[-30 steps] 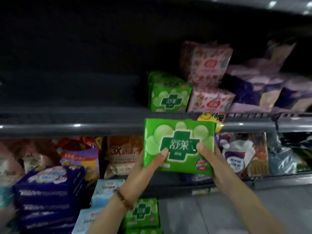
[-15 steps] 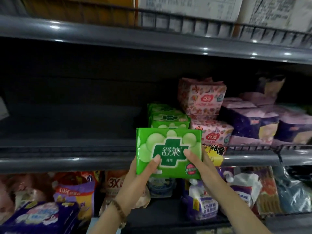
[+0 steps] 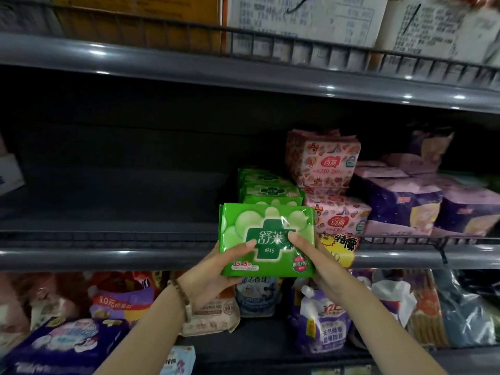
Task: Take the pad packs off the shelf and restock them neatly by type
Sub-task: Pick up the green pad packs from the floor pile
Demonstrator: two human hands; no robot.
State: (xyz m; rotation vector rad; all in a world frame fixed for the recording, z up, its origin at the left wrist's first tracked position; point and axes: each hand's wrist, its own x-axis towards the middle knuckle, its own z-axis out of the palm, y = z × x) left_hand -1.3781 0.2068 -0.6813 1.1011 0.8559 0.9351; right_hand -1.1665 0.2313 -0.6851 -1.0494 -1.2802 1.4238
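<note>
We have raised the green pad pack (image 3: 266, 239) since the earlier frame. It now covers the shelf rail (image 3: 108, 255), just in front of the stacked green packs (image 3: 270, 190). Our left hand (image 3: 213, 274) and right hand (image 3: 319, 269) clasp its lower sides, thumbs pressed on the front. The glossy wrapper with its dark green cross faces us, print upright, long axis running left to right.
</note>
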